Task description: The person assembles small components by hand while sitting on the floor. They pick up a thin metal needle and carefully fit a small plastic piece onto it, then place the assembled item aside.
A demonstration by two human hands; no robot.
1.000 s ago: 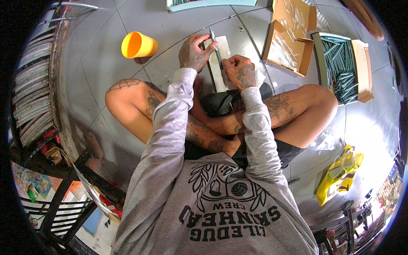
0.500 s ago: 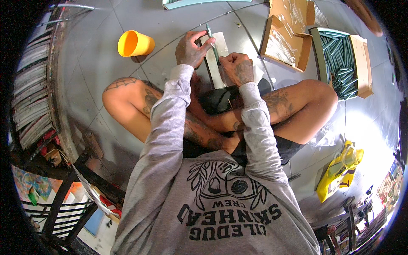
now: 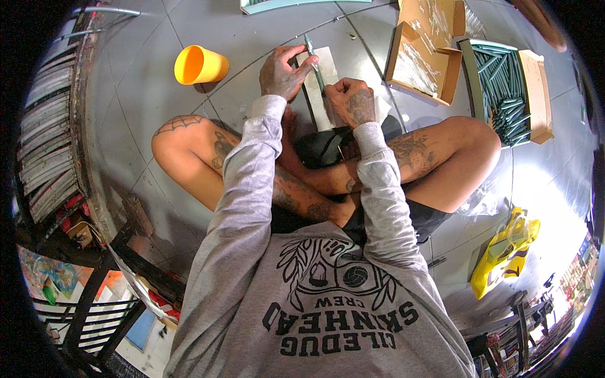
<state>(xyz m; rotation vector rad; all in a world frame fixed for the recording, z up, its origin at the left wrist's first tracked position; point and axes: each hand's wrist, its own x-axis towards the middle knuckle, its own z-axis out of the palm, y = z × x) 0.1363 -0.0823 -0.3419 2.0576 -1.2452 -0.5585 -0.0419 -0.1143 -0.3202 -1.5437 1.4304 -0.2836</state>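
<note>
A slim dark green pen (image 3: 319,78) is held at a slant between my two hands. My left hand (image 3: 282,73) pinches it near its far end with thumb and fingers. The closed fingers of my right hand (image 3: 351,101) grip its near end and hide that end. Beneath the pen lies a pale, flat rectangular plate (image 3: 325,58), partly covered by my hands. A dark object (image 3: 320,148) lies at the plate's near end between my crossed legs; its kind is unclear.
A yellow cup (image 3: 201,65) lies on its side, left of my hands. An open cardboard box (image 3: 435,74) with clear plastic sits at the far right, beside a box of several green pens (image 3: 501,88). A yellow plastic bag (image 3: 506,255) rests on the tiles at right.
Very little differs. Both hands keep hold of the pen in nearly the same place, with only a tiny shift of the right hand.
</note>
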